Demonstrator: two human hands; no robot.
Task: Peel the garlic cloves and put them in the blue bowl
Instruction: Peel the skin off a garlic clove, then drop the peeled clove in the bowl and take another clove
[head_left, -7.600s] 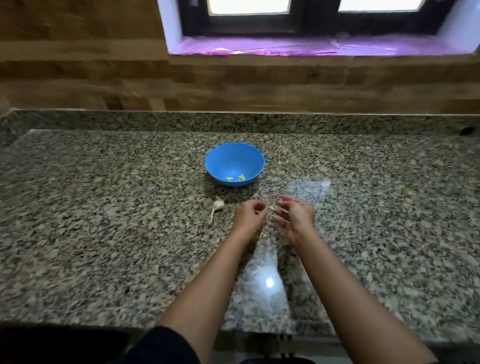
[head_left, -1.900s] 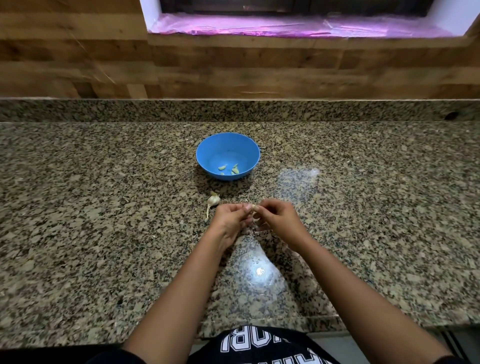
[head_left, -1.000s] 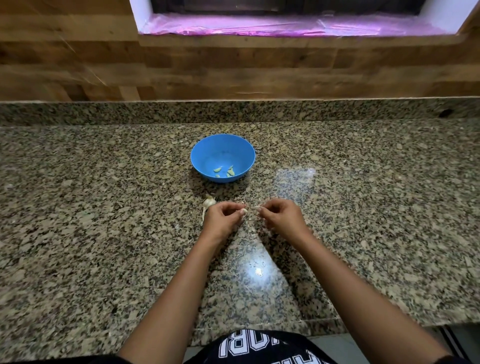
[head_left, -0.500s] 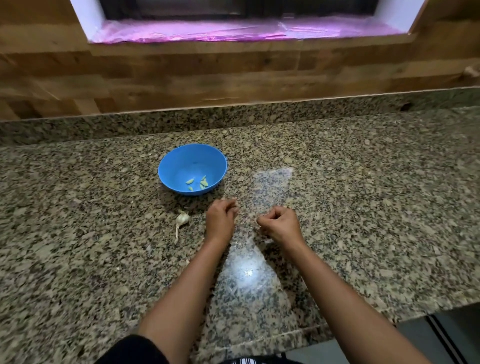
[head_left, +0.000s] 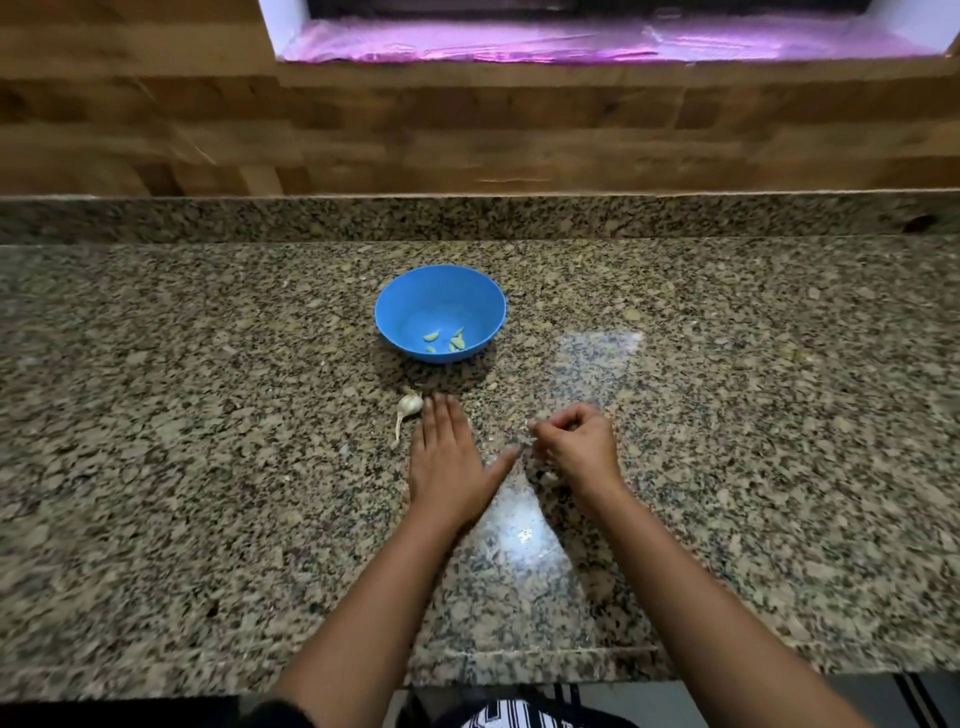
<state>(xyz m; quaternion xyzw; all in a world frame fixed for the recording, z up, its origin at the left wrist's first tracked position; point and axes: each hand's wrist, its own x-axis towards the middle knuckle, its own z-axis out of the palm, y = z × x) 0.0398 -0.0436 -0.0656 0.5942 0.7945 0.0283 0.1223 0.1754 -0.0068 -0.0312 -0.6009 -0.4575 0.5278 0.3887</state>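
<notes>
As things lie: small white garlic bulb (head_left: 409, 404) on speckled granite worktop (head_left: 208, 467), near round blue plastic bowl (head_left: 440, 291) holding peeled cloves (head_left: 451, 340).
Left hand (head_left: 447, 462): flat, fingers straight, tips just beside bulb, holding nothing.
Right hand (head_left: 576, 447): curled, fingertips pinched; contents unclear.
Advice: steady bulb, pull one clove free.
</notes>
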